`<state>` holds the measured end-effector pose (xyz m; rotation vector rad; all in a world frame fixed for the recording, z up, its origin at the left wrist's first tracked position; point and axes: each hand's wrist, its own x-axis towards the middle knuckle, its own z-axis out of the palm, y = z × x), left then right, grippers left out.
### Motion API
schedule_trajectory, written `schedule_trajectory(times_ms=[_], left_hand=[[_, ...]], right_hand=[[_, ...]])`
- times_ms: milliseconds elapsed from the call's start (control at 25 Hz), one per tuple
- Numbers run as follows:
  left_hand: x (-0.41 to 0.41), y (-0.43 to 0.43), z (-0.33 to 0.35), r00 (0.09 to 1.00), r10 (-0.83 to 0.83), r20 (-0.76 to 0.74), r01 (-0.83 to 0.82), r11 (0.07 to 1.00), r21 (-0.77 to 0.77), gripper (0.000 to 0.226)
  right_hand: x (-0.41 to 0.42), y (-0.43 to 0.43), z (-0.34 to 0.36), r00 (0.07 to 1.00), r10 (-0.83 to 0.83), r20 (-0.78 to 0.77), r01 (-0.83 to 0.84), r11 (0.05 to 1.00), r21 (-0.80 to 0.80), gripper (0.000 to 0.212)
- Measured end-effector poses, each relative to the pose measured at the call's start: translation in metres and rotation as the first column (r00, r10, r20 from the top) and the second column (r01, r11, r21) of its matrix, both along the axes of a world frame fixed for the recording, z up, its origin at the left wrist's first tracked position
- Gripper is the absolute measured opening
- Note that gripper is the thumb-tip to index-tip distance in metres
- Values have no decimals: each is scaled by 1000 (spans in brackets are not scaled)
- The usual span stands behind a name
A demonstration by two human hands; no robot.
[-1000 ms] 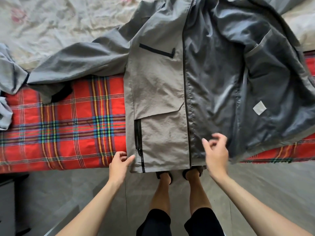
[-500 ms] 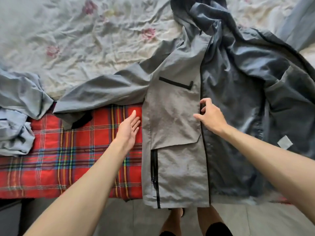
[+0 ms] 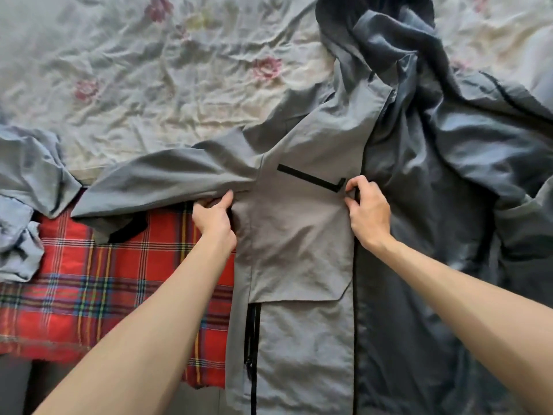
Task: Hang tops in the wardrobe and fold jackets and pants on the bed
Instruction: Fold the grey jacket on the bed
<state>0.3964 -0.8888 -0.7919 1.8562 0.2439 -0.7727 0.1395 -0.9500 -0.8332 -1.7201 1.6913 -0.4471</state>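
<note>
The grey jacket (image 3: pixel 299 235) lies open and face up across the bed (image 3: pixel 125 94), its hem trailing off the near edge. One front panel is spread flat over the plaid blanket (image 3: pixel 89 280), and the dark lining (image 3: pixel 434 235) is heaped to the right. The hood (image 3: pixel 389 40) is bunched up at the far end on the floral sheet (image 3: pixel 179 55).

The left hand (image 3: pixel 214 218) is clamped on the cloth right at the underarm, where the sleeve (image 3: pixel 167 181) meets the body, thumb on top and fingers tucked under. The right hand (image 3: pixel 369 212) pinches the front edge (image 3: pixel 356 265) just beside the end of the black chest pocket (image 3: pixel 311 178). Between the two hands the panel is drawn fairly smooth.

This looks like thin, light shell fabric, soft and floppy, with nothing stiff in it but the zips. I'd guess it's a bit slick too, so it may slide on itself once folded, and the lining will want to spill out. Seams and the zip edge are the sensible places to take hold, since they give the fingers a firm ridge. The sleeve, stretched out to the left, probably wants lifting by its cuff end and laying across the chest. A crumpled blue garment (image 3: pixel 24 175) sits at the far left, just clear of that sleeve.
</note>
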Motion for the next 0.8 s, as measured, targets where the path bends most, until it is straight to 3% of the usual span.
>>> schedule_trajectory(times_ms=[80,120,160,240,320,440,560,640,720,800], left_hand=[[-11,12,10,977,-25,212,-18,980,197,27],[-14,17,12,933,-151,327,50,953,297,25],[-17,18,17,828,-336,449,175,915,363,23],[-16,-2,21,480,-622,619,463,779,423,19],[-10,-51,24,246,-720,649,636,625,453,18],[-8,-139,21,-15,-760,650,742,428,516,15],[-20,-195,14,-328,-739,588,722,205,661,24],[-23,-210,13,-438,-731,524,685,107,721,33],[-25,-214,14,-459,-735,500,697,51,715,31],[-33,-225,17,-412,-803,431,708,16,707,30]], right_hand=[[2,3,5,999,28,-39,-28,1000,7,20],[2,2,9,998,27,-55,-27,1000,5,23],[1,-1,14,998,10,-59,-11,1000,-11,26],[-3,-28,29,997,-71,-11,70,993,-101,30],[-5,-81,42,974,-210,89,221,965,-141,33],[-2,-166,56,925,-360,125,365,931,-17,39],[0,-198,67,932,-354,-70,358,932,55,34],[-4,-209,80,928,-211,-308,160,970,-181,28],[-2,-235,90,928,-70,-365,-81,921,-381,33],[11,-283,96,908,2,-418,-167,919,-356,53]])
